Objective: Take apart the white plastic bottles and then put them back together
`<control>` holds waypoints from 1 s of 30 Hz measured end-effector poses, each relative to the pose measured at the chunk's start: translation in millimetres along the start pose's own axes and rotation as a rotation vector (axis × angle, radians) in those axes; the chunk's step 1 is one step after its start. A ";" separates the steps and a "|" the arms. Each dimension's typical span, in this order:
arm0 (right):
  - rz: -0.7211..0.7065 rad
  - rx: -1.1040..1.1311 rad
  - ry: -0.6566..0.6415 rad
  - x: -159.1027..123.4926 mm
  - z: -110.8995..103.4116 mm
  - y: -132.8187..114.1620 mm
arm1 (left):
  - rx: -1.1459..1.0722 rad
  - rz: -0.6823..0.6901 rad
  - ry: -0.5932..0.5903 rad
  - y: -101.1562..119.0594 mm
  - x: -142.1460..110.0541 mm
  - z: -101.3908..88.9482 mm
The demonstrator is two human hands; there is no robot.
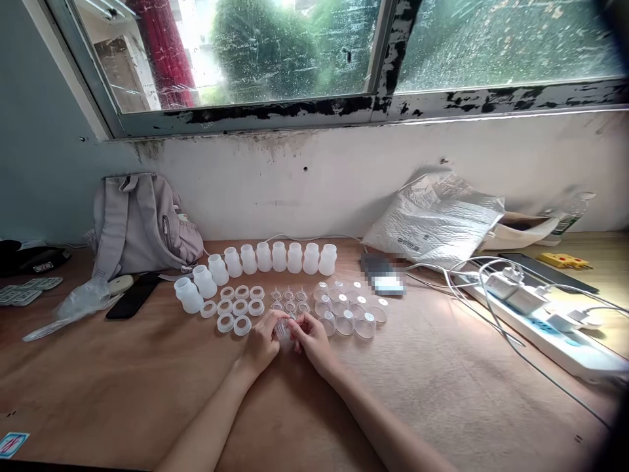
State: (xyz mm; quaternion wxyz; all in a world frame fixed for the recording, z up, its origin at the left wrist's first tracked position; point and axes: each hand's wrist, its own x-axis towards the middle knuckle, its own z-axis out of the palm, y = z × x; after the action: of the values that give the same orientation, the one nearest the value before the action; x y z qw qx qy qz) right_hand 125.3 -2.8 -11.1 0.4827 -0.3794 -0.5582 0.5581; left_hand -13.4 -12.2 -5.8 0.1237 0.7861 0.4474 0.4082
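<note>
My left hand [264, 341] and my right hand [313, 339] meet near the middle of the table. Between their fingertips is a small clear ribbed plastic piece [282, 330], partly covered by the fingers, its exact kind unclear. Just beyond them lie several clear nipple-shaped pieces [289, 306]. To the left are several white rings [240, 307] in loose rows. On the right stand several clear round caps [344, 321], grouped closely. Several frosted white bottles [264, 257] form a curved line behind.
A grey backpack [142, 223] leans on the wall, with a black phone [133, 296] and a clear plastic bag [81, 305] nearby. At right are a silver bubble mailer [437, 219], a white power strip [555, 328] with cables, a yellow plug [565, 261] and a blurred-out device [383, 275].
</note>
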 end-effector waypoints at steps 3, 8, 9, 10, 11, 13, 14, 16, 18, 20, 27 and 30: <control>-0.001 -0.066 0.024 -1.1 0.6 0.4 | 0.083 0.075 0.015 -0.7 0.2 -12.9; -0.066 -0.228 0.121 0.4 -2.9 -0.1 | 0.321 -0.095 0.664 -23.2 -1.1 -44.1; -0.094 -0.256 0.136 1.1 -4.1 -0.1 | 0.360 -0.183 0.815 -31.3 -2.0 -50.2; -0.121 -0.277 0.146 1.7 -5.5 0.0 | 0.387 -0.277 0.941 -40.2 -3.2 -55.9; -0.143 -0.292 0.150 2.2 -6.8 0.4 | 0.405 -0.377 1.046 -49.7 -4.7 -61.0; -0.168 -0.307 0.149 2.6 -9.3 1.7 | 0.416 -0.561 1.169 -69.1 -8.5 -69.2; -0.169 -0.310 0.145 2.5 -10.5 2.5 | 0.410 -0.644 1.190 -78.3 -10.5 -72.2; -0.150 -0.308 0.139 2.0 -12.3 3.8 | 0.410 -0.739 1.151 -94.3 -14.0 -76.4; -0.119 -0.295 0.124 1.1 -13.6 4.3 | 0.394 -0.771 1.076 -106.1 -15.9 -79.3; -0.093 -0.278 0.099 -0.1 -14.1 3.5 | 0.366 -0.783 1.033 -114.5 -16.2 -82.1; -0.076 -0.182 0.030 -5.0 -13.6 -3.8 | 0.174 -0.819 1.024 -122.1 -15.6 -88.9; -0.081 -0.134 0.038 -5.8 -13.5 -6.3 | 0.148 -0.638 1.029 -107.2 -16.7 -86.6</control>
State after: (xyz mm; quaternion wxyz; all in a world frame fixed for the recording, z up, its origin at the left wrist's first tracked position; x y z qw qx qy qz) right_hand 140.5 -5.5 -6.8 0.4889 -0.3987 -0.5998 0.4922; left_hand -147.6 20.6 -19.6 -0.0473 0.3214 0.6905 0.6463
